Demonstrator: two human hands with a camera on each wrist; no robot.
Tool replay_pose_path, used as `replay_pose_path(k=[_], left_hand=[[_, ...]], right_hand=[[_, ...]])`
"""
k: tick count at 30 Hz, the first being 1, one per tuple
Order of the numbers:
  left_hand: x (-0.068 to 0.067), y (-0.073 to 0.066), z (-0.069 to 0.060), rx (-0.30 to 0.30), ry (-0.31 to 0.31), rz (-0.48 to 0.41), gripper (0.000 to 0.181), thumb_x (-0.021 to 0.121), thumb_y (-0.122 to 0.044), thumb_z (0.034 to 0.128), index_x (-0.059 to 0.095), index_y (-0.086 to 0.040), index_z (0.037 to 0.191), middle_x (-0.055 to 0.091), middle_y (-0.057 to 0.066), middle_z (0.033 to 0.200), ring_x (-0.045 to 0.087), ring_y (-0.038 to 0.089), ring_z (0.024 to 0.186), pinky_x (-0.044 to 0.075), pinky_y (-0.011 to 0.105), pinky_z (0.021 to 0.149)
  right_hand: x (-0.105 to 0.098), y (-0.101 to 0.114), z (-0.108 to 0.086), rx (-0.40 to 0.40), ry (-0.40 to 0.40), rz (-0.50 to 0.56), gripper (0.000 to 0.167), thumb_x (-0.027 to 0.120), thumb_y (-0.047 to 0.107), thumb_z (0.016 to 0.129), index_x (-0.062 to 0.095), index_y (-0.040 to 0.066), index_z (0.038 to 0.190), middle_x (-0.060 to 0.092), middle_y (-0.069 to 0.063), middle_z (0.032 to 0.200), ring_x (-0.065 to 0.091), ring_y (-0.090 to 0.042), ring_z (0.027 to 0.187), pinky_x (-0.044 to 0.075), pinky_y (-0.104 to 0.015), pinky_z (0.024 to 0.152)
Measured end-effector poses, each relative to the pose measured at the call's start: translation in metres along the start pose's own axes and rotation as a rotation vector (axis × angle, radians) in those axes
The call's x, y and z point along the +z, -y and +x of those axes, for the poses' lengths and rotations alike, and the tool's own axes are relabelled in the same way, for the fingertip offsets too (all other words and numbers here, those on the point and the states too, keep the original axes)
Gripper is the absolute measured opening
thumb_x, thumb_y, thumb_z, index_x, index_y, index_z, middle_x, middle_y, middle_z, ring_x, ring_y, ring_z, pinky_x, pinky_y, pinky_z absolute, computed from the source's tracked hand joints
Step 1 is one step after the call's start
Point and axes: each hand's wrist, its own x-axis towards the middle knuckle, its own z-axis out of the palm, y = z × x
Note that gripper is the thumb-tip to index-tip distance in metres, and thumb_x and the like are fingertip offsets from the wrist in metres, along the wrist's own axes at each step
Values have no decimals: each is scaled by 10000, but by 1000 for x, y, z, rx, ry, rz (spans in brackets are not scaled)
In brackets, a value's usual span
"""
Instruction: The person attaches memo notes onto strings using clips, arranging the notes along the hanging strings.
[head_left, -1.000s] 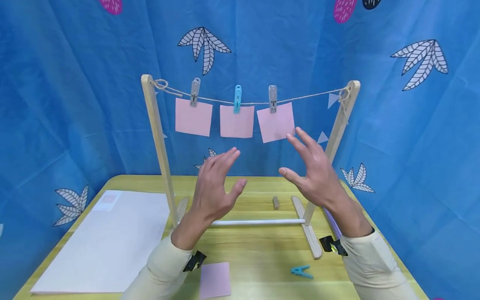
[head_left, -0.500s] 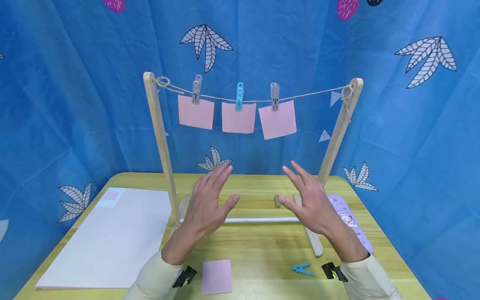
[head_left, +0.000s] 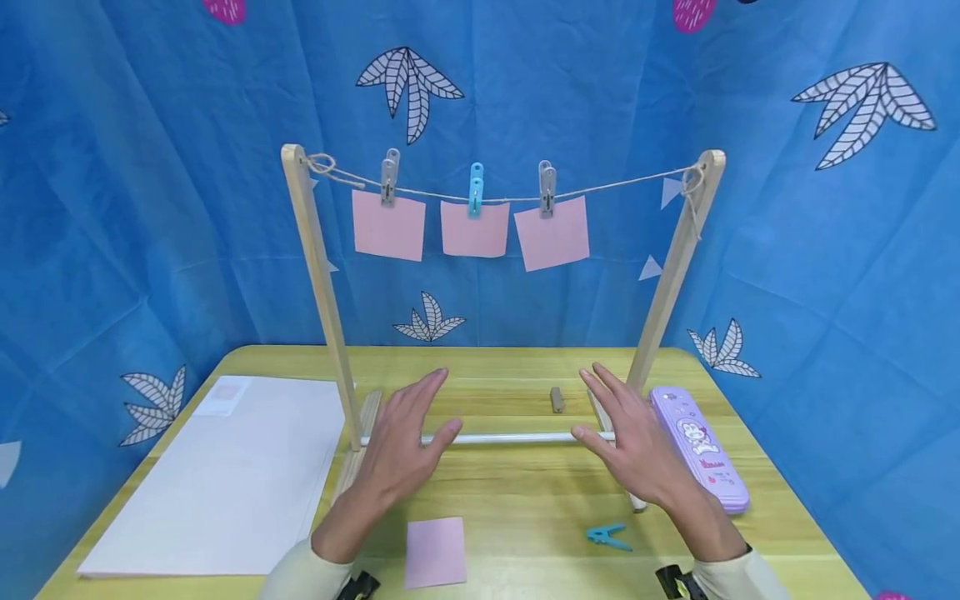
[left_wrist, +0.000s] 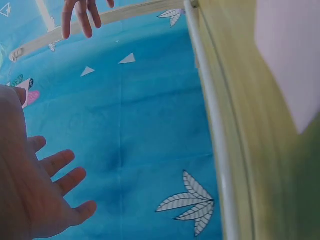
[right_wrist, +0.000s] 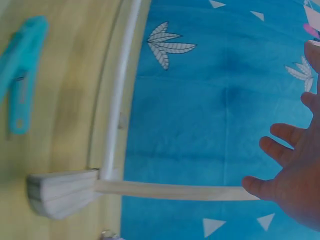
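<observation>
Three pink paper squares hang from a string [head_left: 622, 182] tied between two wooden posts. A grey clothespin [head_left: 388, 177] holds the left paper [head_left: 387, 229], a blue clothespin [head_left: 476, 191] the middle paper [head_left: 474, 233], and another grey clothespin [head_left: 547, 189] the tilted right paper [head_left: 555, 237]. Below them my left hand [head_left: 402, 442] is held in the air with its fingers extended, holding nothing. Likewise bare, my right hand [head_left: 633, 437] is raised before the right post [head_left: 678, 267], fingers spread. A loose blue clothespin [head_left: 608, 536] and a stack of pink paper [head_left: 436, 552] lie on the table.
White paper sheets [head_left: 217, 492] cover the table's left side. A purple pencil case [head_left: 701, 450] lies at the right. Low between the posts runs a white rod [head_left: 517, 437], with a small brown block [head_left: 557, 400] behind it. Blue patterned cloth [head_left: 525, 308] hangs behind.
Both hands have come down and back from the hanging papers, the right one from beside the right paper. The pencil case shows more fully now. The papers stay pinned on the string.
</observation>
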Motion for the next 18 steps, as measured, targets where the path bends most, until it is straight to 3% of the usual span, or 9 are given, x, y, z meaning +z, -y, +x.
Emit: replay_pose_path(k=[9,18], left_hand=[[5,0,-22,-124,157,9,634,481,-515,959,286,-296,1521,407,-13,1530,423,280,1376,297,577,1109],[10,4,-42,-226,247,12,659,529,-532,935,285,-336,1514,431,-24,1512,460,272,1341,323,551,1099]], right_hand=[[17,-11,-27,30,57,9,699,605,391,935,285,205,1528,273,-124,1584,337,-443,1383,289,-684,1031],[31,-15,-53,97,126,20,712,600,422,934,249,277,1536,311,-124,1566,374,-428,1367,313,-689,1013]])
